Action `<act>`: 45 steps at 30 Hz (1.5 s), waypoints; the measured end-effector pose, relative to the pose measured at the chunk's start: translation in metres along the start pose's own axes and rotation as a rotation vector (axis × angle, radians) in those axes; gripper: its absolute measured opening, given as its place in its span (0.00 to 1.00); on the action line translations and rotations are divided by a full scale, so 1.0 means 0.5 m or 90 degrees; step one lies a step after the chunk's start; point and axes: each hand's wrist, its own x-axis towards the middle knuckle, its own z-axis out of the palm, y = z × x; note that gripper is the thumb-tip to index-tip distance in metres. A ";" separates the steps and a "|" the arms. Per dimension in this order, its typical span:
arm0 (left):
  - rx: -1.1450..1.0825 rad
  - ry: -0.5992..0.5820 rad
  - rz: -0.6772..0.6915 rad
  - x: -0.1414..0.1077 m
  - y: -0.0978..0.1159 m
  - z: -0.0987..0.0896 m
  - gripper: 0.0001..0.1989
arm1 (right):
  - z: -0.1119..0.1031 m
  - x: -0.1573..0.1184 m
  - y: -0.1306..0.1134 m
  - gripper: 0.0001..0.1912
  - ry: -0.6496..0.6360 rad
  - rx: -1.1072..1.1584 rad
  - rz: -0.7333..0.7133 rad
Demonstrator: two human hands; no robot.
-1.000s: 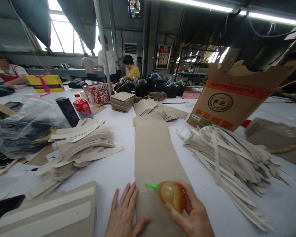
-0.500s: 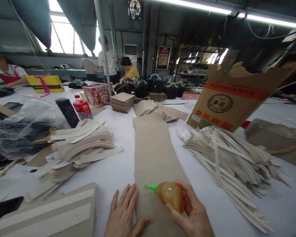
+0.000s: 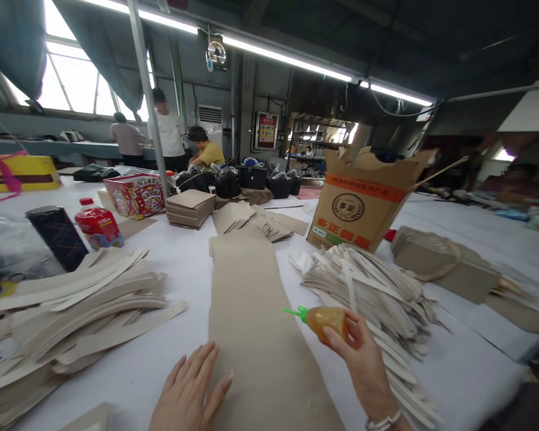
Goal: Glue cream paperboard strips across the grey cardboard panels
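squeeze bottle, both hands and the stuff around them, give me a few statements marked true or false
1. The right hand holds an amber squeeze bottle. True.
2. The left hand is clenched in a fist. False: its fingers are extended, at the left edge of the long sheet.
3. The printed cardboard box is on the right side of the long sheet. True.
4. Cut strips lie only left of the long sheet. False: there is a left pile and a right pile.
5. The red bottle is beside a dark patterned cylinder. True.
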 end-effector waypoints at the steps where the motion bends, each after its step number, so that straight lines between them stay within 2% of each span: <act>1: -0.014 -0.009 -0.026 0.008 -0.003 0.009 0.26 | -0.003 0.011 0.005 0.30 0.003 -0.030 -0.019; 3: -0.038 -0.019 -0.046 0.019 -0.012 0.029 0.25 | -0.003 0.026 0.015 0.31 -0.003 -0.072 -0.042; 6: -0.050 -0.035 -0.020 0.024 -0.027 0.055 0.22 | 0.007 0.035 0.029 0.31 -0.029 -0.093 -0.046; 10: -0.035 -0.034 -0.018 0.024 -0.035 0.067 0.22 | 0.022 0.040 0.039 0.30 -0.047 -0.114 -0.051; 15: -0.040 -0.046 -0.039 0.025 -0.034 0.064 0.21 | 0.022 0.047 0.033 0.29 -0.036 -0.146 -0.076; 21: -0.068 -0.058 -0.091 0.030 -0.032 0.064 0.22 | 0.012 0.036 0.029 0.29 -0.022 -0.120 -0.051; 26: -0.079 -0.065 -0.095 0.035 -0.030 0.059 0.22 | 0.033 0.040 0.046 0.30 -0.035 -0.096 -0.033; 31: -0.111 -0.100 -0.132 0.037 -0.028 0.052 0.23 | 0.058 0.054 0.044 0.23 -0.006 0.118 0.086; 33: -0.126 -0.111 -0.143 0.036 -0.028 0.050 0.23 | 0.060 0.054 0.039 0.24 0.004 0.163 0.117; 39: -0.155 -0.149 -0.155 0.032 -0.034 0.045 0.23 | 0.027 0.041 0.032 0.31 0.032 -0.030 0.012; 42: -0.160 -0.127 -0.170 0.032 -0.030 0.042 0.22 | 0.024 0.028 0.030 0.31 0.004 -0.044 0.025; 45: -0.170 -0.099 -0.182 0.032 -0.022 0.040 0.21 | 0.055 0.012 0.033 0.31 -0.064 -0.006 0.058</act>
